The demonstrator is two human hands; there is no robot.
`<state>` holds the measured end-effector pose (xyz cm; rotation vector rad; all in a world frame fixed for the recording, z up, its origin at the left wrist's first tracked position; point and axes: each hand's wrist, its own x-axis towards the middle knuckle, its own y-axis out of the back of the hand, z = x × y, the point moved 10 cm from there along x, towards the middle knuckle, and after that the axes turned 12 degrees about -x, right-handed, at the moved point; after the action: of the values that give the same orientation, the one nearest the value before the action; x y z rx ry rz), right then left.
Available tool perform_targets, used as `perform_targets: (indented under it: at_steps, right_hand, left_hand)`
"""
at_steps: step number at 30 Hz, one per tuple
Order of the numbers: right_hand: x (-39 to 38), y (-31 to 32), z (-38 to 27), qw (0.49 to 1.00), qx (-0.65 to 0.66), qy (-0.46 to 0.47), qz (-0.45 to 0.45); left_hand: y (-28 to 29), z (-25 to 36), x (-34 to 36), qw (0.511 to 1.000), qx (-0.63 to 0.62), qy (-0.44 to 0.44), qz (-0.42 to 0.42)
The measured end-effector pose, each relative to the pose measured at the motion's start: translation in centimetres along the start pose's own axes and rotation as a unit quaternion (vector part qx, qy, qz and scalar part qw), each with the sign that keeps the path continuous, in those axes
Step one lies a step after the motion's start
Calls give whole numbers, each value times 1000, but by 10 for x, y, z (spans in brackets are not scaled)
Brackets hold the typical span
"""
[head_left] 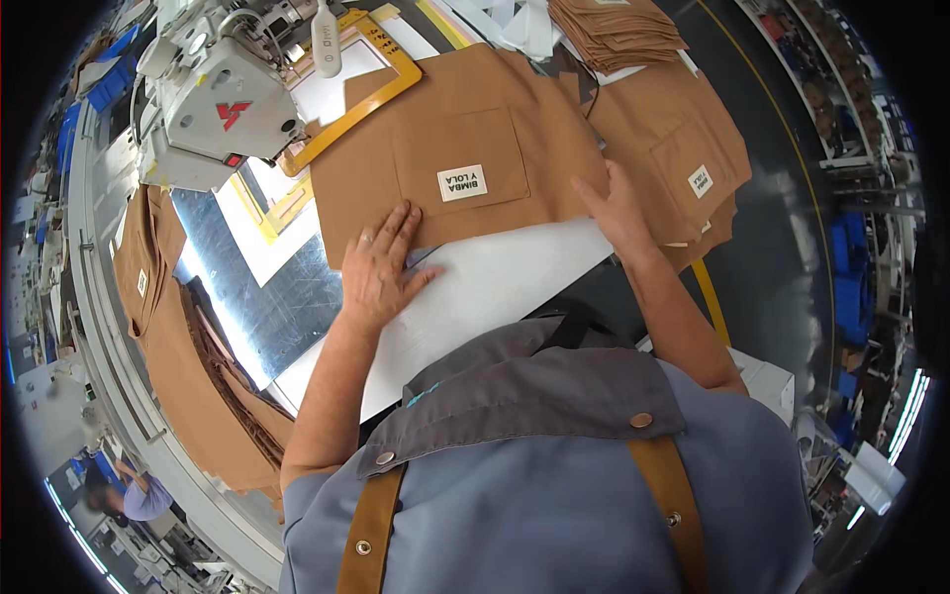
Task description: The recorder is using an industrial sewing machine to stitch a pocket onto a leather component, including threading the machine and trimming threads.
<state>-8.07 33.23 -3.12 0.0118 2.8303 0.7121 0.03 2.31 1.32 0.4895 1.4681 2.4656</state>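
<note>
A brown fabric panel (376, 183) with a stitched pocket (426, 134) lies in front of me. On the pocket is a white printed label (459, 182), which faces me upside down. My left hand (381, 265) rests on the panel's near left edge, fingers stretched out and thumb apart, with a ring on one finger. At the right edge of the panel, my right hand (618, 210) touches the cloth with thumb and fingers spread. A yellow clamp frame (358, 117) of the sewing machine (223, 114) stands by the panel's upper left corner.
More labelled brown panels (717, 129) hang over the table's right side, below a folded brown stack (618, 35). Brown pieces (188, 376) drape along the left rail. Beneath the panel are a white board (495, 282) and a metal plate (282, 322). Far left, another person (143, 495) sits.
</note>
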Motion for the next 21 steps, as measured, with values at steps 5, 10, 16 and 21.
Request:
perform_targets:
  at_steps: [5,10,16,21]
  right_hand:
    - [15,17,-1,987,-122,94,51]
    - [39,15,3,989,-114,97,1]
    - [59,4,-1,964,-192,178,-42]
    - [70,2,3,972,-118,180,-96]
  left_hand:
    - [-12,27,-38,999,2,4,51]
    - [-7,43,-45,994,27,18,100]
    - [-12,44,-52,988,50,111,97]
    - [-19,59,-51,982,118,102,109]
